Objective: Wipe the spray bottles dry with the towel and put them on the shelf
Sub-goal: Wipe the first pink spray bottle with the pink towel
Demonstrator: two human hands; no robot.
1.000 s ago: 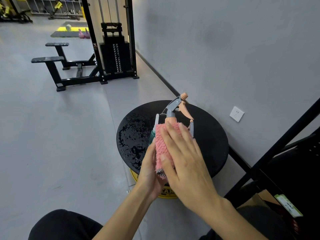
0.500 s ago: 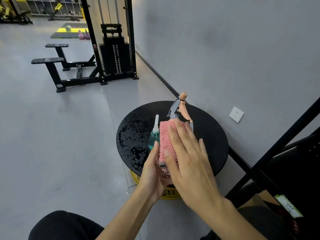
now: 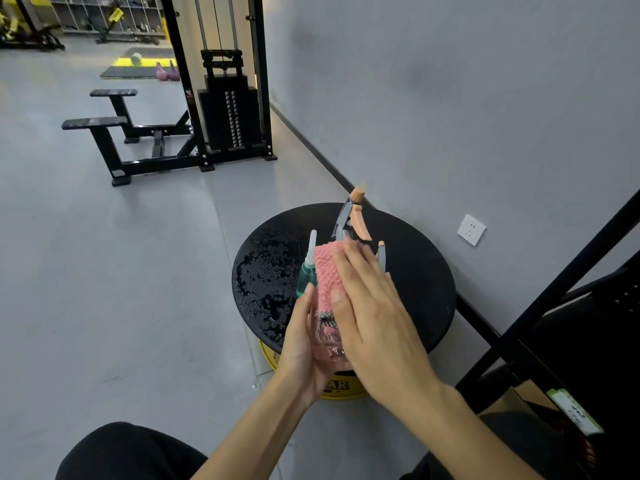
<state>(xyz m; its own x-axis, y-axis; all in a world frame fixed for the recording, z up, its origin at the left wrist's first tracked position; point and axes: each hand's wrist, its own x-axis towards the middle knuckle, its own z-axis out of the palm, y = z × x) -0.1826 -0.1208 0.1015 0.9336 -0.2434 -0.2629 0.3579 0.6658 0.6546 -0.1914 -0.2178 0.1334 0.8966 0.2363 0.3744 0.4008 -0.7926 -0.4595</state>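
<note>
Towel (image 3: 325,271) has ridden up the bottle (image 3: 329,341) since 1 s ago: its lower edge sits higher & the clear base now shows below it. Sprayer head (image 3: 349,220) stands more upright.

R hand (image 3: 377,306) is flat, fingers straight & together, thumb laid on the towel, pressing it onto the bottle's upper half; fingertips reach the neck. L hand (image 3: 304,341) cups the base from 8 o'clock, thumb up along the side, fingers hidden behind, gripping the bottle w/ its head toward 12–1.

Both forearms come in from 6, R over the top. Bottle is held in the air above the near edge of the table (image 3: 415,271).

Teal bottle (image 3: 306,275) stands on the table at 9 o'clock of the towel, just beside the L thumb tip. Wet patch covers the table's 9 o'clock side. Shelf (image 3: 571,273) post runs at 3–4 o'clock of the hands, apart from them. Wall at 1–2, open floor from 7 to 11.
</note>
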